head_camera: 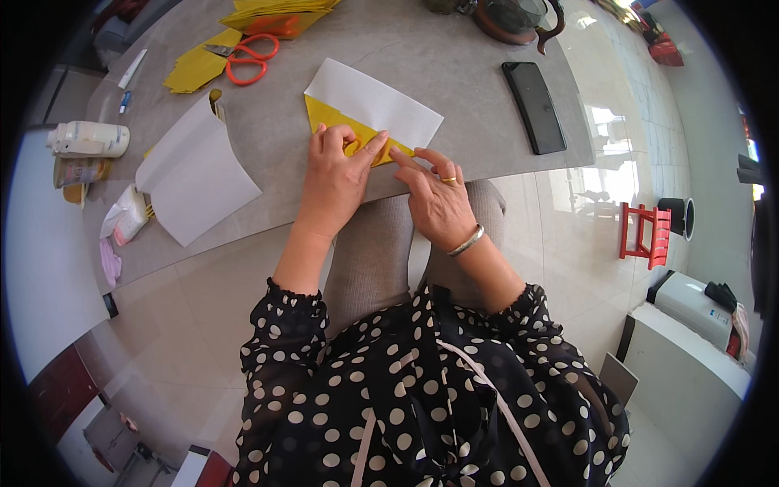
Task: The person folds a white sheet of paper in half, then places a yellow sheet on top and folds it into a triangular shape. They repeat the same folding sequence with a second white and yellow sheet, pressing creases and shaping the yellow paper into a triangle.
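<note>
A sheet of paper, white on one face and yellow on the folded part, lies near the front edge of the grey table. My left hand presses on the yellow fold, its fingers bent and the index finger stretched along it. At the fold's right end, my right hand rests its fingertips on the paper by the table edge. Reddish marks show on the yellow part between my fingers. To the left, a larger white curled sheet lies on the table. Scissors with orange-red handles rest on yellow folded paper farther back.
A black smartphone lies at the right, below a glass teapot. More yellow paper is stacked at the back. A white thermos-like bottle and a tissue pack stand left. A red stool is on the floor.
</note>
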`<state>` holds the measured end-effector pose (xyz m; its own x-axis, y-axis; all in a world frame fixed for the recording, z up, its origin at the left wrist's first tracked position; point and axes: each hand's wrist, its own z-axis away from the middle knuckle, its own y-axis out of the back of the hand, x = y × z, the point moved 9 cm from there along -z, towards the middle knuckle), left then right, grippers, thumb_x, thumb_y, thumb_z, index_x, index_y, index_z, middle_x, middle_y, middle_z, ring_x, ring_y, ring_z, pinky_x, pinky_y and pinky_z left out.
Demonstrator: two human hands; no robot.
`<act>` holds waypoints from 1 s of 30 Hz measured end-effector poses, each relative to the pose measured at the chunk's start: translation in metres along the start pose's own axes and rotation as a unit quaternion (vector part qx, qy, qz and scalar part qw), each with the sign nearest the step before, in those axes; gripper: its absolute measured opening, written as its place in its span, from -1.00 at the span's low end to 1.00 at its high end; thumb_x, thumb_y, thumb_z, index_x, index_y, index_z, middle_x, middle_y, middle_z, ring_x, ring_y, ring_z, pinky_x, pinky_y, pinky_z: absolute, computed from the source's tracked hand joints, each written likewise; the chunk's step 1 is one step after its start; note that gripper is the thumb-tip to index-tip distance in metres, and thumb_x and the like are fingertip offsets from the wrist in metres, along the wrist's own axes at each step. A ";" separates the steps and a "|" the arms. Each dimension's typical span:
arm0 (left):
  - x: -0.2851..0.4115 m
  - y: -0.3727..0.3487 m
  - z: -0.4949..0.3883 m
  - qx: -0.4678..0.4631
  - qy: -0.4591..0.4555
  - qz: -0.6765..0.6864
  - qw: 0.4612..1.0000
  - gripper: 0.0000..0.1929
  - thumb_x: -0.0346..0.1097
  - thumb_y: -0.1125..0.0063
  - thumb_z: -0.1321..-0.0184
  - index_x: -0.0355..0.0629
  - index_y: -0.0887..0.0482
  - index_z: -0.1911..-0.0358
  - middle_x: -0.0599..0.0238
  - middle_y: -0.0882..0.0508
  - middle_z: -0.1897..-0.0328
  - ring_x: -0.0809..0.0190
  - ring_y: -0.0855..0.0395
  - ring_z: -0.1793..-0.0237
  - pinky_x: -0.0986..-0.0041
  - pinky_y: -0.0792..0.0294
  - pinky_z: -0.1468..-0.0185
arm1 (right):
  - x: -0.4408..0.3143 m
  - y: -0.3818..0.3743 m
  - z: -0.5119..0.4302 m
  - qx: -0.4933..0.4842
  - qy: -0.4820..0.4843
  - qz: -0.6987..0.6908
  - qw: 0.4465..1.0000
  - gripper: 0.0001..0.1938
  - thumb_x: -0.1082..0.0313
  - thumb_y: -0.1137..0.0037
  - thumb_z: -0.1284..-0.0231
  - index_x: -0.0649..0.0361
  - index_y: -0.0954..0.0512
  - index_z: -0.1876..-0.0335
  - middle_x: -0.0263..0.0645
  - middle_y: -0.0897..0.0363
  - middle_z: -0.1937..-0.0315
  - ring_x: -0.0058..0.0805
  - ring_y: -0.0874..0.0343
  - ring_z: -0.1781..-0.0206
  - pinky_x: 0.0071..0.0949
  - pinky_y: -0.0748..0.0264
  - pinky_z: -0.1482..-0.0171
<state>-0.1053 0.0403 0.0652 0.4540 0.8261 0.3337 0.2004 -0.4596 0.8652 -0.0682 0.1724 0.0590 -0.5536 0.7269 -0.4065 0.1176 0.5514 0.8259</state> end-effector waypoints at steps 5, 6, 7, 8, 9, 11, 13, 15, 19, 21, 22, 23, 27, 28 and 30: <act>0.000 0.001 0.000 -0.002 0.001 0.005 1.000 -0.54 -0.38 -0.25 -0.25 0.28 -0.70 -0.22 0.18 -0.43 0.08 -0.05 -0.46 -0.02 -0.03 -0.30 -0.44 | 0.003 -0.004 0.003 -0.007 -0.017 0.002 1.000 -0.73 0.49 -0.01 -0.22 0.02 -0.50 -0.02 -0.46 -0.59 -0.31 -0.30 -0.40 -0.40 -0.27 -0.31 -0.24; -0.001 0.000 0.000 -0.003 0.000 0.006 1.000 -0.53 -0.38 -0.26 -0.25 0.29 -0.70 -0.22 0.18 -0.43 0.08 -0.05 -0.46 -0.01 -0.03 -0.30 -0.44 | 0.004 -0.005 0.003 -0.012 -0.020 0.005 1.000 -0.73 0.48 -0.01 -0.22 0.01 -0.50 -0.02 -0.46 -0.59 -0.31 -0.30 -0.40 -0.40 -0.27 -0.31 -0.24; -0.001 0.000 0.000 -0.003 0.000 0.005 1.000 -0.53 -0.39 -0.26 -0.24 0.29 -0.70 -0.22 0.18 -0.43 0.08 -0.05 -0.46 -0.01 -0.03 -0.30 -0.45 | 0.004 -0.004 0.003 -0.017 -0.024 0.009 1.000 -0.72 0.48 0.00 -0.22 0.01 -0.50 -0.02 -0.47 -0.60 -0.31 -0.30 -0.40 -0.40 -0.27 -0.31 -0.24; -0.001 0.000 0.000 -0.003 0.000 0.005 1.000 -0.53 -0.39 -0.26 -0.24 0.29 -0.70 -0.22 0.18 -0.43 0.08 -0.05 -0.46 -0.01 -0.03 -0.30 -0.45 | 0.005 -0.004 0.004 -0.021 -0.027 0.012 0.999 -0.72 0.47 0.00 -0.22 0.00 -0.50 -0.03 -0.48 -0.60 -0.30 -0.30 -0.40 -0.40 -0.27 -0.30 -0.24; -0.001 0.001 0.000 -0.003 -0.001 0.004 1.000 -0.53 -0.39 -0.26 -0.24 0.29 -0.70 -0.22 0.18 -0.43 0.08 -0.05 -0.46 -0.01 -0.02 -0.30 -0.45 | 0.005 -0.003 0.004 -0.018 -0.027 0.017 0.999 -0.72 0.47 0.00 -0.23 0.00 -0.50 -0.03 -0.48 -0.61 -0.30 -0.30 -0.40 -0.40 -0.27 -0.30 -0.24; -0.001 0.001 0.000 -0.002 0.000 0.005 1.000 -0.53 -0.39 -0.25 -0.24 0.29 -0.70 -0.22 0.18 -0.44 0.07 -0.05 -0.46 -0.01 -0.02 -0.29 -0.45 | 0.006 -0.002 0.006 -0.013 -0.026 0.028 0.999 -0.72 0.46 0.00 -0.23 -0.01 -0.50 -0.04 -0.50 -0.61 -0.29 -0.30 -0.41 -0.40 -0.27 -0.30 -0.24; -0.001 0.001 0.000 -0.003 0.002 0.007 1.000 -0.53 -0.40 -0.25 -0.24 0.28 -0.70 -0.22 0.18 -0.44 0.07 -0.05 -0.46 -0.02 -0.02 -0.29 -0.46 | 0.008 0.001 0.007 -0.014 -0.038 0.032 0.999 -0.72 0.46 -0.01 -0.23 -0.01 -0.50 -0.04 -0.52 -0.62 -0.29 -0.30 -0.41 -0.40 -0.26 -0.30 -0.24; -0.001 0.002 0.000 -0.005 0.004 0.010 1.000 -0.53 -0.40 -0.25 -0.24 0.28 -0.70 -0.22 0.18 -0.45 0.06 -0.05 -0.46 -0.04 -0.01 -0.28 -0.46 | 0.007 0.002 0.008 -0.015 -0.048 0.036 0.998 -0.71 0.46 -0.01 -0.22 -0.01 -0.50 -0.04 -0.53 -0.62 -0.28 -0.31 -0.42 -0.39 -0.26 -0.29 -0.24; -0.002 0.001 0.000 -0.012 0.008 0.016 1.000 -0.53 -0.41 -0.25 -0.24 0.27 -0.71 -0.21 0.17 -0.46 0.04 -0.07 -0.47 -0.06 -0.01 -0.28 -0.46 | 0.007 0.005 0.009 -0.011 -0.057 0.035 0.998 -0.71 0.46 -0.03 -0.22 -0.02 -0.50 -0.05 -0.56 -0.62 -0.27 -0.32 -0.43 -0.39 -0.25 -0.29 -0.23; -0.002 0.001 0.000 -0.014 0.012 0.020 1.000 -0.54 -0.41 -0.25 -0.23 0.26 -0.71 -0.20 0.16 -0.46 0.04 -0.07 -0.47 -0.07 -0.01 -0.28 -0.46 | 0.008 0.008 0.010 -0.008 -0.061 0.036 0.997 -0.69 0.46 -0.03 -0.22 -0.03 -0.50 -0.06 -0.58 -0.64 -0.25 -0.32 -0.44 -0.39 -0.24 -0.29 -0.23; -0.002 0.000 0.000 -0.015 0.015 0.023 1.000 -0.54 -0.41 -0.25 -0.23 0.26 -0.71 -0.20 0.16 -0.46 0.04 -0.07 -0.47 -0.06 -0.01 -0.29 -0.45 | 0.008 0.009 0.011 -0.009 -0.064 0.039 0.997 -0.68 0.46 -0.03 -0.22 -0.03 -0.50 -0.08 -0.58 -0.65 -0.23 -0.33 -0.44 -0.39 -0.24 -0.29 -0.22; -0.002 0.000 0.000 -0.016 0.017 0.026 0.999 -0.54 -0.41 -0.25 -0.23 0.25 -0.72 -0.20 0.16 -0.46 0.04 -0.07 -0.47 -0.06 0.00 -0.29 -0.45 | 0.008 0.010 0.012 -0.010 -0.067 0.042 0.997 -0.67 0.46 -0.04 -0.22 -0.03 -0.50 -0.09 -0.58 -0.66 -0.21 -0.33 -0.44 -0.38 -0.24 -0.29 -0.22; -0.004 0.000 0.001 -0.008 0.018 0.032 0.999 -0.56 -0.40 -0.26 -0.22 0.24 -0.73 -0.18 0.16 -0.46 0.04 -0.08 -0.47 -0.05 0.00 -0.30 -0.44 | 0.010 0.010 0.011 -0.011 -0.064 0.038 0.997 -0.60 0.47 -0.06 -0.19 -0.04 -0.50 -0.16 -0.59 -0.70 -0.12 -0.33 -0.45 -0.38 -0.22 -0.29 -0.23; -0.004 0.000 0.001 -0.006 0.017 0.032 0.999 -0.56 -0.40 -0.26 -0.22 0.24 -0.73 -0.18 0.16 -0.45 0.04 -0.09 -0.47 -0.04 0.00 -0.31 -0.44 | 0.011 0.009 0.011 -0.015 -0.067 0.039 0.997 -0.58 0.47 -0.06 -0.19 -0.05 -0.49 -0.19 -0.59 -0.70 -0.10 -0.33 -0.44 -0.39 -0.22 -0.29 -0.23; -0.004 -0.001 0.001 -0.003 0.015 0.035 0.999 -0.56 -0.41 -0.27 -0.22 0.24 -0.73 -0.17 0.16 -0.45 0.04 -0.09 -0.47 -0.03 0.00 -0.31 -0.44 | 0.013 0.010 0.012 -0.021 -0.068 0.041 0.997 -0.54 0.48 -0.06 -0.17 -0.05 -0.49 -0.22 -0.59 -0.71 -0.08 -0.33 -0.43 -0.39 -0.21 -0.28 -0.23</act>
<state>-0.1067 0.0374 0.0627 0.4401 0.8017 0.4045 0.1648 -0.5149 0.8413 -0.0639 0.1920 0.0570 -0.4260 0.8189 -0.3846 0.1204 0.4727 0.8730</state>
